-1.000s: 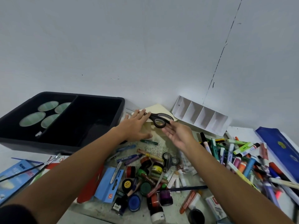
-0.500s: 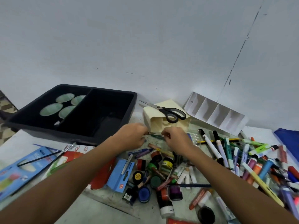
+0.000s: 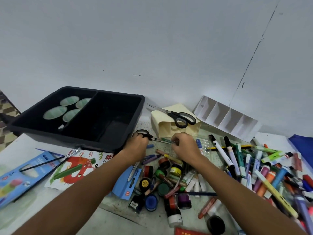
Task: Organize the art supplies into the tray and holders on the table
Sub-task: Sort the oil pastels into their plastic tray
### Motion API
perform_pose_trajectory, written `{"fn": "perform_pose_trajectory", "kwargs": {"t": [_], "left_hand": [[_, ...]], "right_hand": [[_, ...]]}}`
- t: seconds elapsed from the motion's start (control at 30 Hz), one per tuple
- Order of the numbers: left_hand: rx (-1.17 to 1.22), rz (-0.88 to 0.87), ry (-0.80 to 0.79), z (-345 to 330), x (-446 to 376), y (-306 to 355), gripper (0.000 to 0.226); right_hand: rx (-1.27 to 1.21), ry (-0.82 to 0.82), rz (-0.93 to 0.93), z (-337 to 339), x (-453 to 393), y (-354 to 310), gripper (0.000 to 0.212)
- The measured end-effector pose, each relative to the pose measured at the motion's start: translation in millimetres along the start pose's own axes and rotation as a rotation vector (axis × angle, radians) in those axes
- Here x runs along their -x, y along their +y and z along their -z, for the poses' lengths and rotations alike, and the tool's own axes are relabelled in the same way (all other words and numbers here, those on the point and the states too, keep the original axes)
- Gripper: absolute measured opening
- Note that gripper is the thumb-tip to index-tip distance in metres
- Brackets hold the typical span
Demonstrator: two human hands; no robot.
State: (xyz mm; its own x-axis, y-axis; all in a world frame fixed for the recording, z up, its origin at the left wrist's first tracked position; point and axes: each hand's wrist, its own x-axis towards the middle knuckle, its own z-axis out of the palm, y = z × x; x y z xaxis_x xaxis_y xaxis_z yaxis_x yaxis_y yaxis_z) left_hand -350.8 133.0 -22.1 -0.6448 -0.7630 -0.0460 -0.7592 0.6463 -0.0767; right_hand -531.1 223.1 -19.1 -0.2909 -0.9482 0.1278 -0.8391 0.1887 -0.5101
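Observation:
My left hand (image 3: 137, 146) grips the black handle of a small pair of scissors (image 3: 144, 134) just in front of the black tray (image 3: 133, 131). Its blades point right toward my right hand (image 3: 184, 146). My right fingers pinch the end of a thin green pen (image 3: 166, 140) lying along those blades. A larger pair of black-handled scissors (image 3: 179, 116) rests on a cream holder (image 3: 169, 128) lying on its side. Behind that, a white divided holder (image 3: 225, 116) leans against the wall.
Paint pots (image 3: 176, 170), crayons and a blue card pack (image 3: 125, 185) lie under my forearms. A heap of markers (image 3: 254, 165) fills the right side. A blue box (image 3: 20, 175), brushes and a printed sheet (image 3: 76, 167) lie left. Round pale lids sit in the tray's left compartment.
My hands left the large scissors on the cream holder and came down to the table. Now the left holds a small pair of scissors and the right pinches a green pen.

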Motion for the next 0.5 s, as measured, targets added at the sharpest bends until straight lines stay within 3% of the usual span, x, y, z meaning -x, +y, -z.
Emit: {"fn": "perform_pose_trajectory", "kwargs": {"t": [0.1,0.23,0.4,0.5], "left_hand": [[0.113,-0.032,0.109,4.9,-1.0,1.6,0.011],[0.605,-0.107,0.198,21.5,5.4,4.3,0.008],[1.175,-0.096,0.158,38.1,14.6,12.5,0.024],[1.442,-0.108,0.121,41.5,16.5,19.9,0.027]], "right_hand": [[-0.31,0.089,-0.087,4.8,8.5,-0.7,0.014],[-0.729,0.153,-0.205,13.3,23.8,-3.8,0.025],[-1.225,0.158,-0.368,24.1,32.9,-6.1,0.027],[-1.391,0.159,-0.43,29.2,37.3,-5.4,0.029]]}}
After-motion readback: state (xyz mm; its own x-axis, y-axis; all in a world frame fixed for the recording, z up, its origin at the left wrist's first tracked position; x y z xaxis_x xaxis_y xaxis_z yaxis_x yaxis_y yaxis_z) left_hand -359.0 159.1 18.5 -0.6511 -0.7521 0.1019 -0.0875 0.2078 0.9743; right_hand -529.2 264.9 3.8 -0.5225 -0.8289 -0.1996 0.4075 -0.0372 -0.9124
